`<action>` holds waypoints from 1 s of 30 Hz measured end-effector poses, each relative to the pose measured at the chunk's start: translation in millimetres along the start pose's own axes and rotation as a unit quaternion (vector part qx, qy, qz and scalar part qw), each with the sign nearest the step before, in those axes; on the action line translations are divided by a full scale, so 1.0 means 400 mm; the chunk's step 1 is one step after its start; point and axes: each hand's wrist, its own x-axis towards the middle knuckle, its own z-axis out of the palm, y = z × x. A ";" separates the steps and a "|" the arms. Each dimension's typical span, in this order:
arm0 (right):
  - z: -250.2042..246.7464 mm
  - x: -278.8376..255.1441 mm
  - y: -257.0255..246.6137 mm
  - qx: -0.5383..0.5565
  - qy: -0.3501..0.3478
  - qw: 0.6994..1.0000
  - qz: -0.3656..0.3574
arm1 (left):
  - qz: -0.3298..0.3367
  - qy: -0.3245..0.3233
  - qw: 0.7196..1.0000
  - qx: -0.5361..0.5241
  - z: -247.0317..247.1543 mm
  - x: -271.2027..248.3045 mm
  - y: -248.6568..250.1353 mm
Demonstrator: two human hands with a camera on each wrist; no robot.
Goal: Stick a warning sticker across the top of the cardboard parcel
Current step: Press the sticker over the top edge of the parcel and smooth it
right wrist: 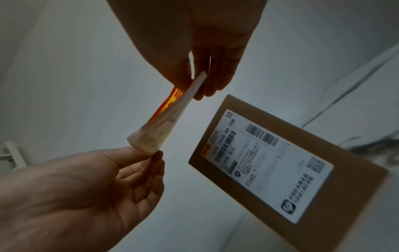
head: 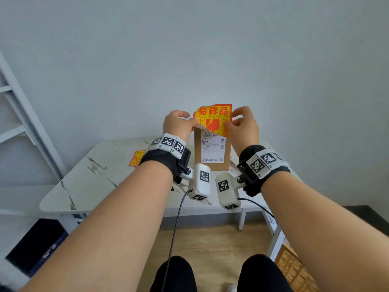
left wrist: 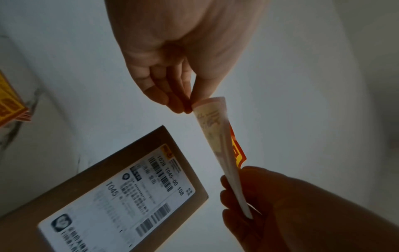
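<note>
Pinching opposite edges, the left hand (head: pixel 179 123) and right hand (head: pixel 244 125) hold the curling red-and-yellow warning sticker (head: pixel 213 120) aloft above the upright brown cardboard parcel (head: pixel 211 150), apparently peeling its white backing (left wrist: pixel 218 145) before application.

Marble-patterned table (head: pixel 101 175) bears upright parcel (head: pixel 211 152) and sticker stack (head: pixel 136 158).

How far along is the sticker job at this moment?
Done: one sticker is picked up, with more lying on the table. In hand: the left hand and right hand pinch it, apparently peeling its backing. Left: nothing is stuck on the parcel yet.
</note>
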 end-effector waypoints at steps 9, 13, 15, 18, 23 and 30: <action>0.035 0.138 -0.016 -0.070 -0.036 0.996 -0.045 | 0.049 0.006 0.995 0.083 0.047 0.114 0.010; 0.050 0.168 0.000 -0.102 -0.063 0.992 -0.041 | 0.086 -0.049 0.991 0.095 0.054 0.139 -0.006; 0.051 0.175 0.009 -0.108 -0.068 0.991 -0.036 | 0.084 -0.067 0.990 0.091 0.057 0.147 -0.013; 0.052 0.182 0.022 -0.113 -0.078 0.990 -0.025 | 0.059 -0.092 0.991 0.078 0.066 0.150 -0.014; 0.054 0.185 0.034 -0.127 -0.085 0.988 -0.030 | 0.028 -0.101 0.992 0.067 0.072 0.144 -0.018; 0.052 0.194 0.036 -0.151 -0.090 0.984 -0.032 | 0.018 -0.107 0.993 0.045 0.074 0.138 -0.021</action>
